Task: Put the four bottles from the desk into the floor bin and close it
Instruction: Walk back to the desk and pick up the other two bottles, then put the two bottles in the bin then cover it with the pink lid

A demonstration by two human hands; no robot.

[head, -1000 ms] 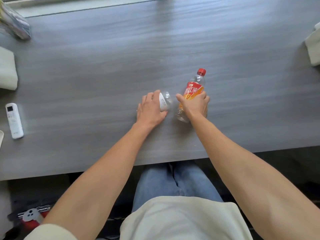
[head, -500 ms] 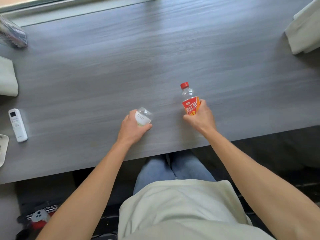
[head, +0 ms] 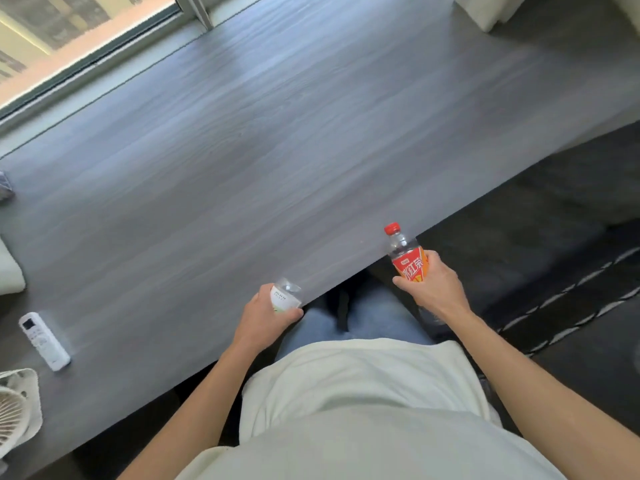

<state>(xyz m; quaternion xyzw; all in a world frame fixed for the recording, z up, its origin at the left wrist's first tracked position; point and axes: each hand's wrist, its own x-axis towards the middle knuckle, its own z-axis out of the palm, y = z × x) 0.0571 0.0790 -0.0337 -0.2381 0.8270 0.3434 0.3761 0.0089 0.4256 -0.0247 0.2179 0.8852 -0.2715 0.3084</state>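
My right hand (head: 431, 287) grips a clear bottle with a red cap and an orange-red label (head: 405, 254), held upright just past the near edge of the grey desk (head: 242, 150). My left hand (head: 263, 317) is wrapped around a clear bottle with a white label (head: 285, 297), whose top is hidden by my fingers, at the desk's near edge. No floor bin shows in this view, and no other bottle is in sight.
A white remote control (head: 44, 341) lies at the desk's left, with a small white fan (head: 15, 410) near the lower left corner. A white cushion (head: 491, 10) sits at the far right. A dark rug with a striped border (head: 571, 289) covers the floor on the right.
Both hands have drawn back from the middle of the desk to its near edge, each with its bottle. The view has swung to the right, showing the window and the floor.
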